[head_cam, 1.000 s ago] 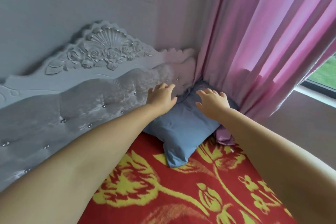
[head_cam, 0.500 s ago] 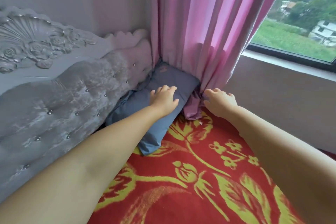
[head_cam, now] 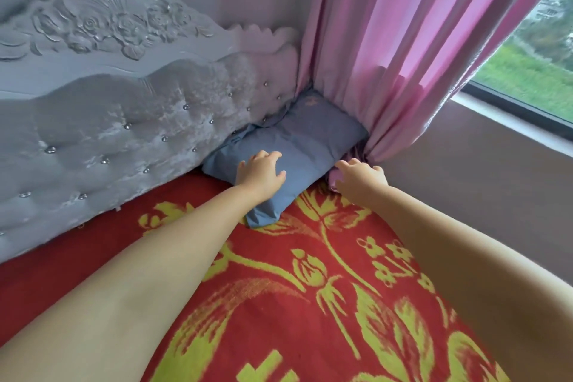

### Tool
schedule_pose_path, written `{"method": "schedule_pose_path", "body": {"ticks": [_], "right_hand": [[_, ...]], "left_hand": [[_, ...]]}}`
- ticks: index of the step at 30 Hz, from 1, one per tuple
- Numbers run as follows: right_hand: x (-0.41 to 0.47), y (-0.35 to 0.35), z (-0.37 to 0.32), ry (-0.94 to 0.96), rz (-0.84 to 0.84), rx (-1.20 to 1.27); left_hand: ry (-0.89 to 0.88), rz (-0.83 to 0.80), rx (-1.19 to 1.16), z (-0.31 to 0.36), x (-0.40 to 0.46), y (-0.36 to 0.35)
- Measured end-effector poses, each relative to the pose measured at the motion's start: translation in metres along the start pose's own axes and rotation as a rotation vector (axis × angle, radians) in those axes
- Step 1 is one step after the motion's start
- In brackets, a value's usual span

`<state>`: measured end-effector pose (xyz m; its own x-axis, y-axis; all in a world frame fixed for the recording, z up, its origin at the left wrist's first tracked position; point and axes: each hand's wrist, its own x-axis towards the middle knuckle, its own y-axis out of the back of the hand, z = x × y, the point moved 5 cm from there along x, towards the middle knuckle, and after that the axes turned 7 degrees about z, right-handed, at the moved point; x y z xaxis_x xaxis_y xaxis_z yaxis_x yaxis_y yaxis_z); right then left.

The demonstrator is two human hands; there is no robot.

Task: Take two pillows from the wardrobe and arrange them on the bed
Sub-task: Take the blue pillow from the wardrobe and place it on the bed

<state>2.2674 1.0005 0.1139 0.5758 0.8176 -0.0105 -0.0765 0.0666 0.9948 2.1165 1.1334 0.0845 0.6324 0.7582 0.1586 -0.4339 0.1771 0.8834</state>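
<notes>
- Pillow [head_cam: 297, 146]: one blue pillow lies at the head corner of the bed [head_cam: 279, 304], its long side against the padded headboard [head_cam: 124, 127] and its far end tucked under the pink curtain [head_cam: 403, 56], likely pushed there to sit square in the corner.
- Left hand [head_cam: 259, 172]: rests palm down on the pillow's near part, fingers spread and gripping nothing, apparently pressing it flat.
- Right hand [head_cam: 361, 178]: open with fingers loosely curled, at the pillow's right edge where the curtain hem bunches; whether it touches cloth I cannot tell.
- Only one pillow shows, so by my judgement the second is not yet placed; the stretch of headboard to the left looks free for it.
</notes>
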Motion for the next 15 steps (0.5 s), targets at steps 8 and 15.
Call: {"method": "schedule_pose_path", "body": {"ticks": [8,15], "right_hand": [[0.001,0.002,-0.112,-0.057,0.035,0.074],[-0.021,0.015,-0.144,-0.089,0.117,0.111]], "left_hand": [[-0.081,-0.075,0.033,-0.09,-0.006,0.033],[-0.123,-0.144,0.089,-0.108,-0.001,0.05]]}}
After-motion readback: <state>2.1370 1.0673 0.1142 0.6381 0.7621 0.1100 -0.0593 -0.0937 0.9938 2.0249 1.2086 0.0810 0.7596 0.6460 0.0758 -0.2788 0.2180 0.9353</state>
